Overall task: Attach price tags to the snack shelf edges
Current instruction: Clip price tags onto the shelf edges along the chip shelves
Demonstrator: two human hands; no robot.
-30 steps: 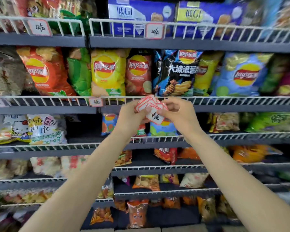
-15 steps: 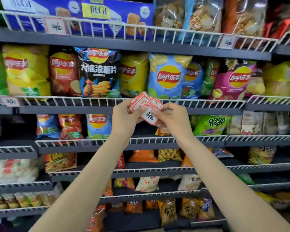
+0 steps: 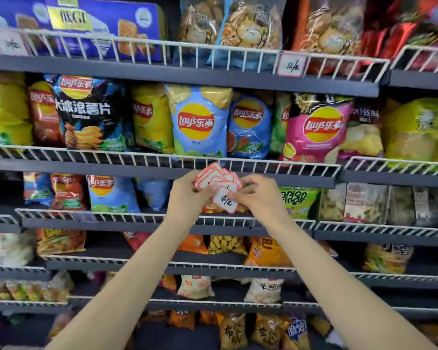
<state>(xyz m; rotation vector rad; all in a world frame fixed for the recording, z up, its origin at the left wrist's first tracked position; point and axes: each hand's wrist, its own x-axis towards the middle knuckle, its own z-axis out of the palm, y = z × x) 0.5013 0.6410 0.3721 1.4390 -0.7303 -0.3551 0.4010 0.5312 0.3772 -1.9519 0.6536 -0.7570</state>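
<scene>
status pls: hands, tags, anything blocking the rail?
Left hand holds tag stack. Right hand pinches front tag. Chip-shelf rail just above, untagged, unobstructed.

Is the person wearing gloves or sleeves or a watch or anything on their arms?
No. The left hand and right hand are both bare, with no gloves or rings that I can see. Both forearms are bare up to the picture's edge: no sleeves, watch or bracelet show.
</scene>
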